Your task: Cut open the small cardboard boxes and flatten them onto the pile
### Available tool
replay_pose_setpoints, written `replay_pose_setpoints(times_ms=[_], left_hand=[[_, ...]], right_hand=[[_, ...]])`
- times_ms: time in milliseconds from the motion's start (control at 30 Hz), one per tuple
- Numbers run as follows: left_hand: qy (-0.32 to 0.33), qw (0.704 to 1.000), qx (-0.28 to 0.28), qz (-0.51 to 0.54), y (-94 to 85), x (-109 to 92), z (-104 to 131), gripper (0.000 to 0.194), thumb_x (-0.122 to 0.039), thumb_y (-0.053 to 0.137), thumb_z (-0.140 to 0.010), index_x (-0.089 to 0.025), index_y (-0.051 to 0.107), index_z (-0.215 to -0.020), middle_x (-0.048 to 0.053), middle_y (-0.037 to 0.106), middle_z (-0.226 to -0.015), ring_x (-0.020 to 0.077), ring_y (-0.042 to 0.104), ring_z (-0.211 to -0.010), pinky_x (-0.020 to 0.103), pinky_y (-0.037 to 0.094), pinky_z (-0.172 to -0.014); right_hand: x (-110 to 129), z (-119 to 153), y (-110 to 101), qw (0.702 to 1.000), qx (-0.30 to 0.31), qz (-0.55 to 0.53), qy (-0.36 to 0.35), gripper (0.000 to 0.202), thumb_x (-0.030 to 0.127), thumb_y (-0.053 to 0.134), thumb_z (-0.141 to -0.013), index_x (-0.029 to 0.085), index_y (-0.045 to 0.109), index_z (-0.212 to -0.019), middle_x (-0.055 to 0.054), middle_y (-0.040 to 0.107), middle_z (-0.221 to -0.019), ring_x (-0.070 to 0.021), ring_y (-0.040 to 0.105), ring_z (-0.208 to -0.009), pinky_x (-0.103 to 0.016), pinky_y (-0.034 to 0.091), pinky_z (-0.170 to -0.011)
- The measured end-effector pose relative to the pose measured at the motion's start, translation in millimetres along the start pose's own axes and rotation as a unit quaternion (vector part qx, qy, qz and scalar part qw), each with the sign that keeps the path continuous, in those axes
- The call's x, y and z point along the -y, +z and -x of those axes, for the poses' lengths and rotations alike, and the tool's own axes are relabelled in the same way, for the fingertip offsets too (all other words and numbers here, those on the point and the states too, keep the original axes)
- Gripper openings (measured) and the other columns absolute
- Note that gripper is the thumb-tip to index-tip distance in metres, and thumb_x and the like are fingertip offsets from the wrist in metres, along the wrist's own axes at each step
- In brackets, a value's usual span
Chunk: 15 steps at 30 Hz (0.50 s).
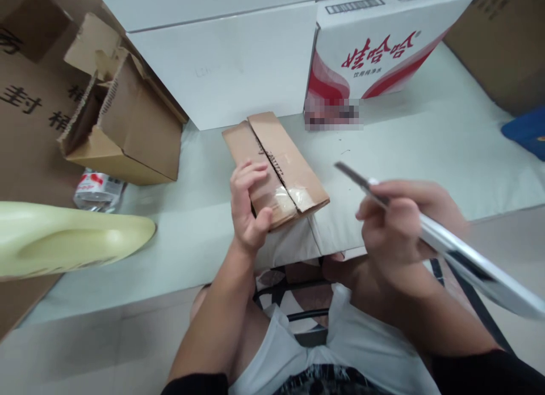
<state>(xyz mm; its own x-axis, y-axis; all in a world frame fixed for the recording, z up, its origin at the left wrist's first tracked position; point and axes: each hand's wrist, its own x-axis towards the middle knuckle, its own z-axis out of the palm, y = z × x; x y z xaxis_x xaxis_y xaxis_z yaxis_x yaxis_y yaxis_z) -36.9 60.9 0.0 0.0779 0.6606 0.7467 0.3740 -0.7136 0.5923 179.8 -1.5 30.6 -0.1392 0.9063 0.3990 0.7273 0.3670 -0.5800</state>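
Observation:
A small flat cardboard box [293, 162] lies on the pale green table, its middle seam facing up and clear tape at its near end. My left hand [249, 205] rests on the box's left side, fingers on top and slightly bent, thumb at the near corner. Off to the right, my right hand [400, 225] is wrapped around a white-handled utility knife [464, 256]. The knife's metal blade points up and left toward the box, without touching it. Motion slightly blurs this hand and the knife.
White cartons [238, 66] stand behind the box, one with red print [383, 49]. At left are an open brown carton [140, 122], a plastic bottle [100, 188] and a pale yellow object [76, 239]. Something blue [528, 131] lies at the right edge.

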Motion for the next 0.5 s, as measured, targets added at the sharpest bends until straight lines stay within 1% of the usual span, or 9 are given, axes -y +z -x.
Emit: replay_pose_setpoints(times_ms=[67, 100, 167, 233, 300, 367, 400, 433, 500], left_hand=[[0.031, 0.999, 0.015, -0.020, -1.0, -1, 3, 0.055, -0.073, 0.046, -0.094, -0.030, 0.055, -0.128, 0.009, 0.063, -0.139, 0.0324, 0.057, -0.136, 0.060, 0.033, -0.127], [0.044, 0.998, 0.027, -0.038, -1.7, -1, 5, 0.059, -0.075, 0.049, -0.091, -0.031, 0.055, -0.128, 0.010, 0.062, -0.140, 0.0331, 0.057, -0.137, 0.061, 0.033, -0.128], [0.060, 0.994, 0.044, -0.074, -4.0, 0, 11, 0.060, -0.073, 0.057, -0.086, -0.030, 0.055, -0.127, 0.011, 0.063, -0.138, 0.0337, 0.059, -0.135, 0.064, 0.032, -0.128], [0.054, 0.994, 0.036, -0.084, -7.7, 3, 17, 0.058, -0.067, 0.063, -0.085, -0.030, 0.054, -0.129, 0.010, 0.063, -0.136, 0.0332, 0.059, -0.134, 0.064, 0.030, -0.129], [0.029, 0.998, 0.015, -0.056, -12.2, 8, 21, 0.059, -0.065, 0.064, -0.086, -0.032, 0.054, -0.134, 0.009, 0.062, -0.138, 0.0326, 0.057, -0.137, 0.064, 0.024, -0.132], [-0.007, 1.000, -0.013, -0.002, -16.1, 15, 23, 0.061, -0.067, 0.064, -0.087, -0.035, 0.054, -0.138, 0.007, 0.061, -0.144, 0.0322, 0.052, -0.145, 0.061, 0.019, -0.134], [-0.032, 0.999, -0.032, 0.026, -17.4, 18, 24, 0.062, -0.069, 0.064, -0.086, -0.036, 0.055, -0.138, 0.006, 0.060, -0.147, 0.0323, 0.049, -0.149, 0.060, 0.019, -0.135], [-0.059, 0.995, -0.056, 0.052, -18.2, 20, 24, 0.064, -0.070, 0.065, -0.084, -0.035, 0.056, -0.137, 0.006, 0.059, -0.150, 0.0328, 0.046, -0.152, 0.058, 0.022, -0.134], [-0.125, 0.982, -0.113, 0.083, -18.1, 23, 22, 0.068, -0.072, 0.068, -0.080, -0.032, 0.058, -0.134, 0.008, 0.057, -0.153, 0.0341, 0.045, -0.153, 0.053, 0.032, -0.131]], right_hand=[[-20, -16, 11, 0.999, 0.009, 0.013, 0.034, 0.037, 0.036, 0.056, -0.093, 0.026, 0.073, -0.125, -0.006, 0.079, -0.098, -0.0228, 0.075, -0.092, -0.034, 0.061, -0.077], [-31, -24, 17, 0.998, 0.011, 0.019, 0.053, 0.039, 0.036, 0.056, -0.093, 0.027, 0.071, -0.127, -0.006, 0.080, -0.101, -0.0233, 0.075, -0.095, -0.035, 0.061, -0.079], [-54, -38, 26, 0.994, 0.011, 0.039, 0.101, 0.045, 0.033, 0.055, -0.092, 0.027, 0.068, -0.134, -0.007, 0.080, -0.109, -0.0246, 0.075, -0.100, -0.036, 0.060, -0.084], [-75, -46, 32, 0.986, 0.019, 0.066, 0.151, 0.051, 0.027, 0.052, -0.091, 0.026, 0.065, -0.140, -0.008, 0.079, -0.116, -0.0270, 0.074, -0.105, -0.040, 0.060, -0.089], [-88, -50, 34, 0.978, 0.043, 0.096, 0.178, 0.058, 0.020, 0.051, -0.086, 0.024, 0.063, -0.143, -0.010, 0.078, -0.122, -0.0304, 0.072, -0.111, -0.046, 0.058, -0.095], [-96, -50, 35, 0.973, 0.071, 0.124, 0.182, 0.063, 0.015, 0.050, -0.084, 0.023, 0.062, -0.145, -0.012, 0.076, -0.131, -0.0338, 0.069, -0.117, -0.051, 0.056, -0.099], [-98, -51, 36, 0.971, 0.080, 0.134, 0.181, 0.065, 0.014, 0.049, -0.084, 0.022, 0.061, -0.147, -0.013, 0.074, -0.134, -0.0351, 0.068, -0.120, -0.053, 0.055, -0.101], [-100, -51, 37, 0.969, 0.081, 0.142, 0.184, 0.067, 0.013, 0.047, -0.085, 0.022, 0.058, -0.150, -0.014, 0.072, -0.137, -0.0359, 0.067, -0.122, -0.054, 0.054, -0.101], [-102, -53, 42, 0.968, 0.077, 0.148, 0.189, 0.072, 0.012, 0.044, -0.086, 0.022, 0.052, -0.157, -0.014, 0.071, -0.139, -0.0358, 0.066, -0.121, -0.053, 0.055, -0.100]])
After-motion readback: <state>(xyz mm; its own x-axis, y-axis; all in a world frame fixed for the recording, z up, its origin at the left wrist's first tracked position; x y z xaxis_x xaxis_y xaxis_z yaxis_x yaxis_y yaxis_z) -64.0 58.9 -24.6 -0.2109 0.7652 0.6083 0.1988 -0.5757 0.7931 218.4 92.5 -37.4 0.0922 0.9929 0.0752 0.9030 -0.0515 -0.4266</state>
